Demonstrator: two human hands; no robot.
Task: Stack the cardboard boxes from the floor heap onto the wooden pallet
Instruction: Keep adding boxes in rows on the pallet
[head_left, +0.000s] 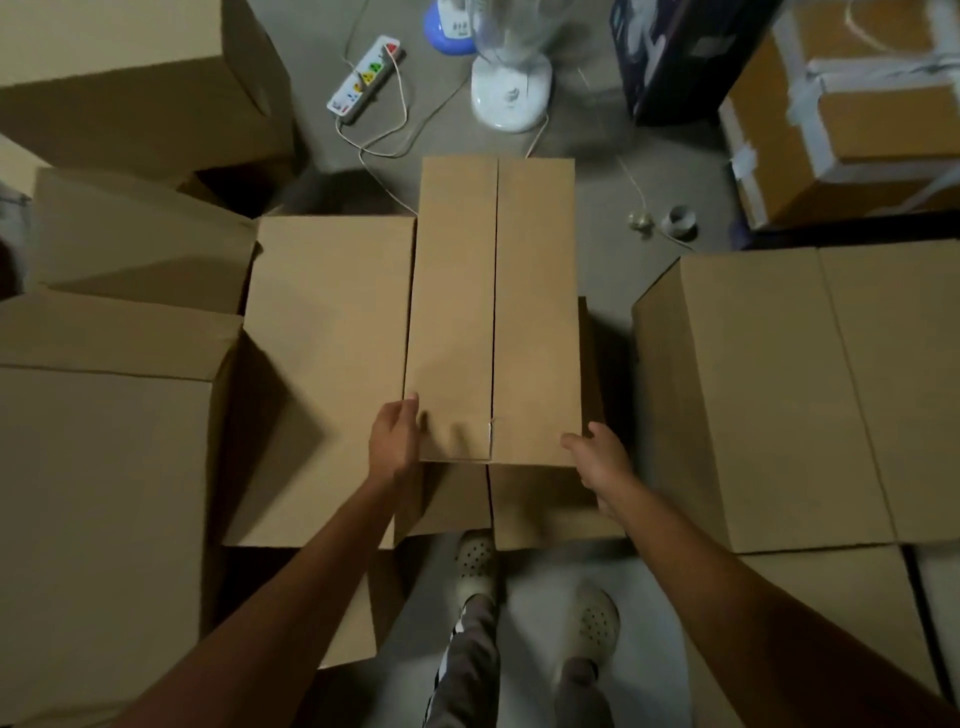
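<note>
The left hand (396, 435) grips the near left corner of a long narrow brown cardboard box (493, 312), thumb on the top face and fingers curled round the side edge. The right hand (597, 462) holds the near right corner the same way, thumb lying on top and fingers wrapped down the side. The box sits at the centre of the view, its length running from 6 towards 12 o'clock, with the flap seam up the middle.

Under its near end shows a second seamed cardboard box (540, 501); whether the two touch cannot be told. A wide brown carton (332, 338) lies just beside it at 9 o'clock, and a large closed carton (779, 395) at 3 o'clock.

On the grey concrete floor (602, 218) at 12 o'clock stand a white fan base (511, 93) and a white power strip with coloured sockets (363, 78). A tape-wrapped carton (852, 135) is at 2 o'clock. Pale perforated clogs (475, 566) show at 6 o'clock.
</note>
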